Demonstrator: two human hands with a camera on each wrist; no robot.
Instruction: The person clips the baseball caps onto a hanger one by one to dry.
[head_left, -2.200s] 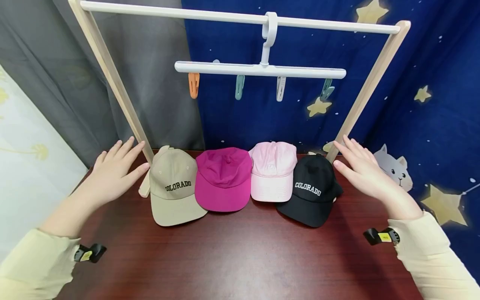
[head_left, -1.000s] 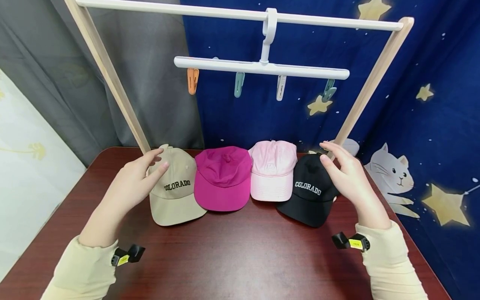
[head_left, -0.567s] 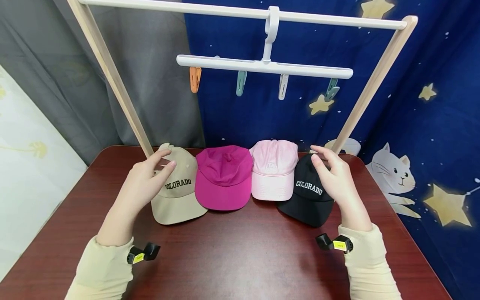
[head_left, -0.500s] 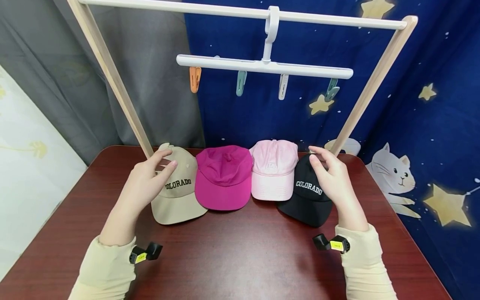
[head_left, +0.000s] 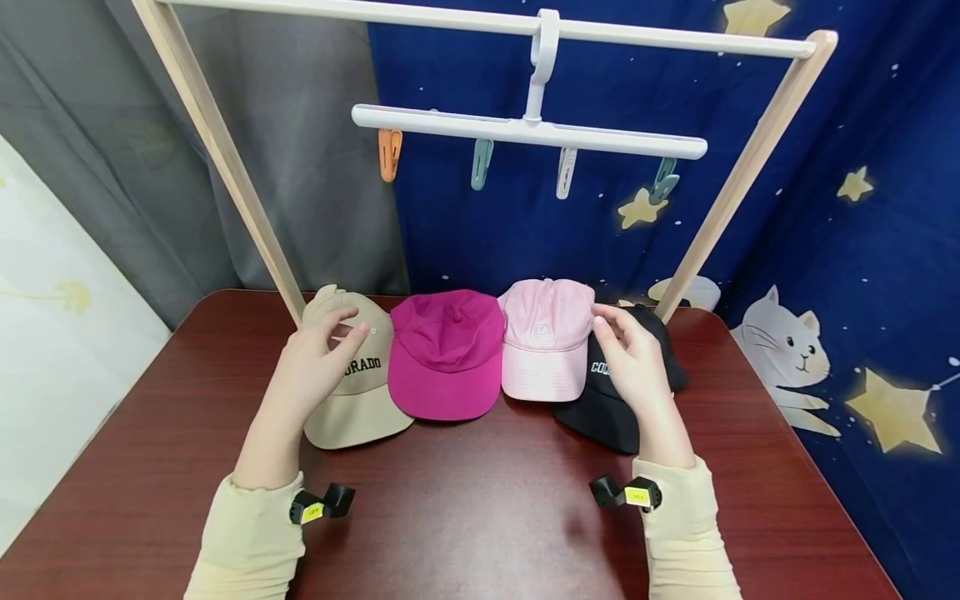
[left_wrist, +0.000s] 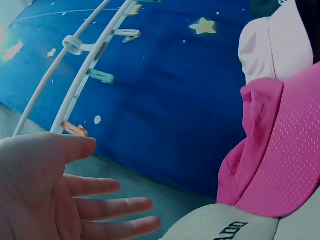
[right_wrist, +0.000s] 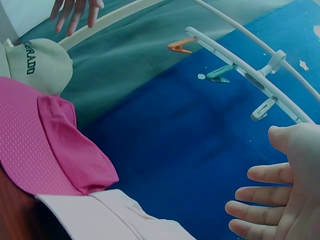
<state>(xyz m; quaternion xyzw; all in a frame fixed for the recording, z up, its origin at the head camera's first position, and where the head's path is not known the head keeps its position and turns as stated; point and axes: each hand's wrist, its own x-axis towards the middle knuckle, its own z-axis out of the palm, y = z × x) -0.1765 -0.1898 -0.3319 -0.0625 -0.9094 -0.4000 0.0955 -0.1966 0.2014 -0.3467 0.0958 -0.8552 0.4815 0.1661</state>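
Observation:
Four caps lie in a row along the back of the table: a beige cap (head_left: 352,417), a magenta cap (head_left: 447,358), a light pink cap (head_left: 546,337) and a black cap (head_left: 600,412). My left hand (head_left: 311,367) hovers over the beige cap, covering part of its lettering, fingers relaxed and holding nothing. Over the black cap is my right hand (head_left: 633,358), its fingertips near the pink cap's right edge in the head view. Both wrist views show loosely spread fingers with nothing between them.
A wooden rack (head_left: 225,158) stands behind the caps. From its bar hangs a white hanger (head_left: 450,125) with an orange clip (head_left: 389,156), a white clip (head_left: 566,173) and two green clips (head_left: 482,164). The table (head_left: 465,517) is dark red wood; curtains (head_left: 480,242) hang behind.
Both hands have come inward from beside the rack's posts to over the beige and black caps, their spread fingers now more relaxed. The caps stay in place.

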